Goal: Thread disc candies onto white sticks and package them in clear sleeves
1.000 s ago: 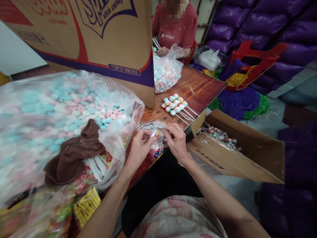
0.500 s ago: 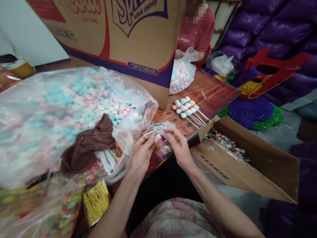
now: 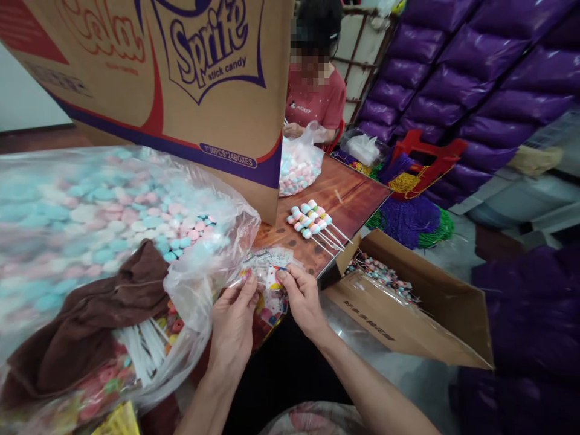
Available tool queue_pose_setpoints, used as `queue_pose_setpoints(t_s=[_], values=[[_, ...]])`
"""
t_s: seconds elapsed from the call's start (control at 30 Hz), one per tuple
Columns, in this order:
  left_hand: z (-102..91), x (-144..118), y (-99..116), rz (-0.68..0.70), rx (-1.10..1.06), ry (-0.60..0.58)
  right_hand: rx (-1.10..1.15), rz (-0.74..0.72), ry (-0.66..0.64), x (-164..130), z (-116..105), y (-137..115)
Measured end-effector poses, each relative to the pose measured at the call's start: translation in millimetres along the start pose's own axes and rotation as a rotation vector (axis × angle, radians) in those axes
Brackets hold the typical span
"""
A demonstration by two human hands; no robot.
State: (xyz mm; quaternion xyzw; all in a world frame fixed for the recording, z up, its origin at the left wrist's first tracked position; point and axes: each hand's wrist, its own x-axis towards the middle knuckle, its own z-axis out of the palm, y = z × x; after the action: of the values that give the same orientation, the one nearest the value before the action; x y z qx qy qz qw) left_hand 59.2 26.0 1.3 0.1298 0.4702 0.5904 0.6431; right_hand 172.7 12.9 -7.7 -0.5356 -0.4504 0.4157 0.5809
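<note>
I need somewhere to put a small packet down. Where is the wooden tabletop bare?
Bare brown wood tabletop lies between the row of pastel candy sticks and the table's far right edge. The near side is crowded: the big clear bag of pastel candies, brown cloth, both hands.

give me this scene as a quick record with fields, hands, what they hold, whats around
left hand: pinches the left edge of a small printed wrapper
right hand: pinches the wrapper's right edge
wrapper: clear, printed, held over the table's near edge
table: wood-grain top
candy sticks: a row lying on the table beyond the hands
big bag: clear plastic, pastel candies, left of the hands
brown cloth: on the bag
open carton: right, below the table
other person: seated at the far end
</note>
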Motion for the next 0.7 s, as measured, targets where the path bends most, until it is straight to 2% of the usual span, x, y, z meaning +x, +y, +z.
queue_pose_setpoints(t_s=[0.07, 0.13, 0.23, 0.3, 0.5, 0.6, 0.7], values=[[3.8, -2, -4, 0.066, 0.002, 0.009, -0.032, -0.019, 0.048, -1, 0, 3], [6.1, -3, -7, 0.061, 0.005, -0.011, -0.042, -0.021, 0.059, 0, -2, 6], [4.0, 0, -7, -0.039, -0.01, -0.065, -0.063, -0.031, -0.017, 4, -11, 8], [1.8, 3, -5, -0.059, -0.028, -0.053, -0.101, -0.05, -0.064, 7, -17, 8], [9.2, 5, -3, 0.095, -0.011, 0.022, -0.081, -0.033, -0.045, 13, -27, 3], [13.2, 3, -5, 0.07, 0.011, -0.018, -0.051, -0.015, -0.038, 16, -30, 1], [14.3, 4, -5, 0.043, 0.01, -0.044, -0.09, -0.003, -0.09, 21, -37, 1]])
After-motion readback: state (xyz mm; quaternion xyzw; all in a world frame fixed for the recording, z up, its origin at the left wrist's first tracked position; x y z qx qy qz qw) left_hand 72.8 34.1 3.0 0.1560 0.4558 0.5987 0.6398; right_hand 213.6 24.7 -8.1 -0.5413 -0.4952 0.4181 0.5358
